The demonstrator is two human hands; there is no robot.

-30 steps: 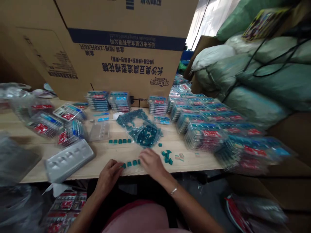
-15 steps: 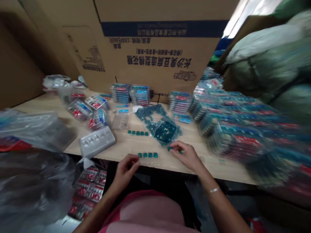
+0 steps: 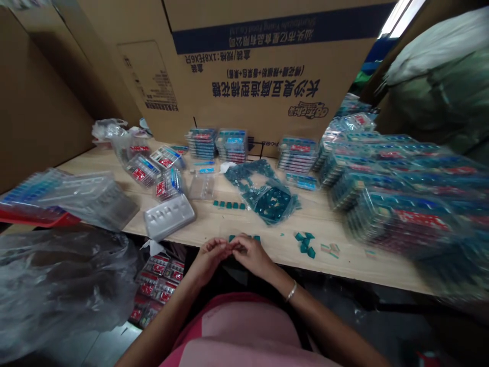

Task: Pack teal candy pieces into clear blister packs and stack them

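From here I see my left hand (image 3: 208, 261) and right hand (image 3: 252, 256) meeting at the tabletop's (image 3: 355, 260) front edge, fingers (image 3: 229, 246) pressed together, anything between them hidden. A row of small teal blocks (image 3: 243, 238) sits just ahead; loose teal pieces (image 3: 304, 243) lie to the right.

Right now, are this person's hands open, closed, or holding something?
Left hand: curled closed, fingertips meeting the right hand.
Right hand: curled closed; cannot tell whether it holds any small teal pieces.

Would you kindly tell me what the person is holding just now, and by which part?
I cannot tell: the left hand and right hand meet at the fingertips, which hide anything pinched there.
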